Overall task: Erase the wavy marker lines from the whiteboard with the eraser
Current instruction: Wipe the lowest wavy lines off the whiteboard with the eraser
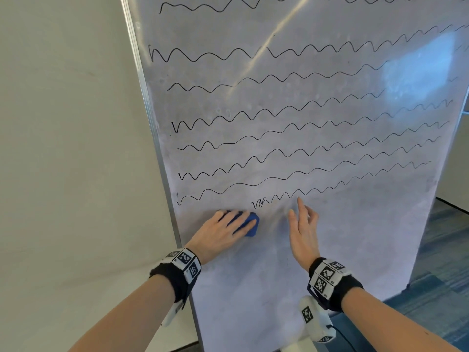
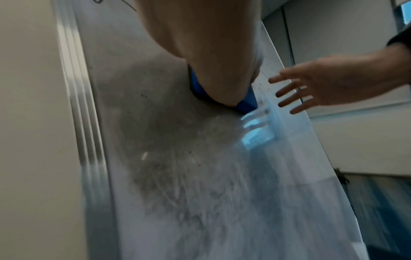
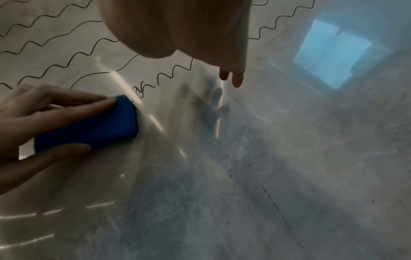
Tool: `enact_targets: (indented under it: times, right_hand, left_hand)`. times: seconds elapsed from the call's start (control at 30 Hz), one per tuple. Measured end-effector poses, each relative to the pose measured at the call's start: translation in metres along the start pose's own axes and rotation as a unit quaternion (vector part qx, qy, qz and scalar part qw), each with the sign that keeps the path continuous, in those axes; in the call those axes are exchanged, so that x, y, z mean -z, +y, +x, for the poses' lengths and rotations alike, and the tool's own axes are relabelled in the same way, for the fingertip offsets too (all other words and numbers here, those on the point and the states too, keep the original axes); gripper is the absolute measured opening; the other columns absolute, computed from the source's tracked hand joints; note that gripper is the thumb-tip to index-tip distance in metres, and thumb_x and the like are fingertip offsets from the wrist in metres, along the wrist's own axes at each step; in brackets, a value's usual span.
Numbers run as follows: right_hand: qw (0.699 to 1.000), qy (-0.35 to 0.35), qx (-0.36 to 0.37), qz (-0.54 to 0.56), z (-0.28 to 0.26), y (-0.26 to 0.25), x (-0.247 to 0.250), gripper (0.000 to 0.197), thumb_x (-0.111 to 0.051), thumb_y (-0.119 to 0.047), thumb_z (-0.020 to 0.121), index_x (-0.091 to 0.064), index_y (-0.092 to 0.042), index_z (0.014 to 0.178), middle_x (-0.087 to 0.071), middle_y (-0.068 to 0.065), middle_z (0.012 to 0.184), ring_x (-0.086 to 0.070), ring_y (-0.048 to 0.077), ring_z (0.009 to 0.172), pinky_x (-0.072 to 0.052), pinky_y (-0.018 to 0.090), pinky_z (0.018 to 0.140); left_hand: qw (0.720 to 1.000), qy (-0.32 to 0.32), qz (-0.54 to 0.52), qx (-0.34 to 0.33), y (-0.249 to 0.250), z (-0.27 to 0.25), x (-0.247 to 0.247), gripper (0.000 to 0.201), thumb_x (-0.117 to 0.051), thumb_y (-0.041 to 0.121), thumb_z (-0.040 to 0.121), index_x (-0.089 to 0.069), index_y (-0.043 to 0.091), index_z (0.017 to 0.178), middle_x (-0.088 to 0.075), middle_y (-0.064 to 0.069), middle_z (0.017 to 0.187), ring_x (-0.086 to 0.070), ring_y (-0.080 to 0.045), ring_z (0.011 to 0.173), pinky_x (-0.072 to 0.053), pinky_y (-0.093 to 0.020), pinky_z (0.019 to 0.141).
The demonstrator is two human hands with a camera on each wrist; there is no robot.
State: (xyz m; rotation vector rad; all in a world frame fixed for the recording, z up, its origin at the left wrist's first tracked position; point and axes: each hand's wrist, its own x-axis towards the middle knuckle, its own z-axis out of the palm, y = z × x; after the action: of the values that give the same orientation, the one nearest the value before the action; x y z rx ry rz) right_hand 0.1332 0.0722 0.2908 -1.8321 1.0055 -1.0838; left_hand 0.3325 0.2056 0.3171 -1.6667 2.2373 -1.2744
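A tall whiteboard (image 1: 330, 237) carries several black wavy lines (image 1: 279, 110) across its upper part; its lower part is smeared grey. My left hand (image 1: 228, 224) grips a blue eraser (image 1: 250, 226) and presses it flat on the board, just below the left end of the lowest wavy line (image 1: 266, 201). From the right wrist the eraser (image 3: 93, 128) shows with fingers (image 3: 66, 103) on top and the thumb below. My right hand (image 1: 302, 224) stays open with straight fingers beside the eraser, fingertips near the lowest line; whether they touch the board I cannot tell.
The whiteboard's metal frame (image 1: 152, 118) runs down the left side, next to a plain pale wall (image 1: 63, 148). Blue carpet (image 1: 436, 262) lies at the lower right. A bright window reflection (image 3: 333, 54) glares on the board surface.
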Motion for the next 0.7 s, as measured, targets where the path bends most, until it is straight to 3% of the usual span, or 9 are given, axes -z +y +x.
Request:
enact_targets:
  times: [0.13, 0.3, 0.43, 0.57, 0.7]
  right_hand:
    - [1.0, 0.006, 0.002, -0.002, 0.006, 0.002, 0.007, 0.052, -0.032, -0.041, 0.099, -0.017, -0.031, 0.148, -0.02, 0.003, 0.141, -0.04, 0.015, 0.116, -0.024, 0.021, 0.099]
    - [1.0, 0.003, 0.002, -0.003, 0.009, 0.006, 0.015, 0.052, -0.032, -0.04, 0.099, -0.017, -0.03, 0.148, -0.021, 0.004, 0.141, -0.04, 0.012, 0.11, -0.024, 0.019, 0.097]
    - [1.0, 0.007, -0.002, -0.001, 0.015, 0.01, 0.022, 0.052, -0.032, -0.039, 0.1, -0.017, -0.029, 0.148, -0.022, 0.004, 0.14, -0.041, 0.012, 0.107, -0.024, 0.018, 0.096]
    - [1.0, 0.003, 0.004, 0.003, 0.019, 0.011, 0.026, 0.052, -0.032, -0.039, 0.1, -0.018, -0.029, 0.148, -0.022, 0.004, 0.139, -0.039, 0.016, 0.117, -0.024, 0.019, 0.098]
    - [1.0, 0.008, 0.005, 0.008, 0.025, 0.009, 0.029, 0.051, -0.033, -0.039, 0.099, -0.019, -0.03, 0.148, -0.022, 0.005, 0.139, -0.042, 0.016, 0.11, -0.024, 0.02, 0.098]
  left_hand:
    - [0.996, 0.024, -0.012, 0.086, 0.005, 0.009, 0.003, 0.064, -0.022, -0.001, 0.08, -0.04, 0.013, 0.14, -0.041, -0.013, 0.139, -0.043, -0.031, 0.115, -0.032, -0.04, 0.091]
    - [0.999, 0.037, -0.005, 0.013, 0.01, 0.012, -0.005, 0.062, -0.043, 0.002, 0.079, -0.04, 0.013, 0.139, -0.042, -0.012, 0.138, -0.045, -0.03, 0.115, -0.033, -0.038, 0.089]
    - [0.994, 0.044, -0.009, 0.096, 0.009, 0.025, -0.001, 0.061, -0.027, 0.001, 0.082, -0.04, 0.012, 0.141, -0.041, -0.012, 0.139, -0.044, -0.031, 0.115, -0.032, -0.039, 0.09]
    - [1.0, 0.019, -0.008, 0.018, 0.014, 0.028, -0.004, 0.057, -0.028, 0.005, 0.082, -0.041, 0.013, 0.137, -0.052, -0.01, 0.136, -0.051, -0.028, 0.111, -0.035, -0.037, 0.086]
    - [0.996, 0.03, -0.012, 0.088, 0.009, 0.039, 0.003, 0.063, -0.024, 0.0, 0.08, -0.042, 0.011, 0.139, -0.05, -0.012, 0.136, -0.047, -0.03, 0.113, -0.034, -0.039, 0.09]
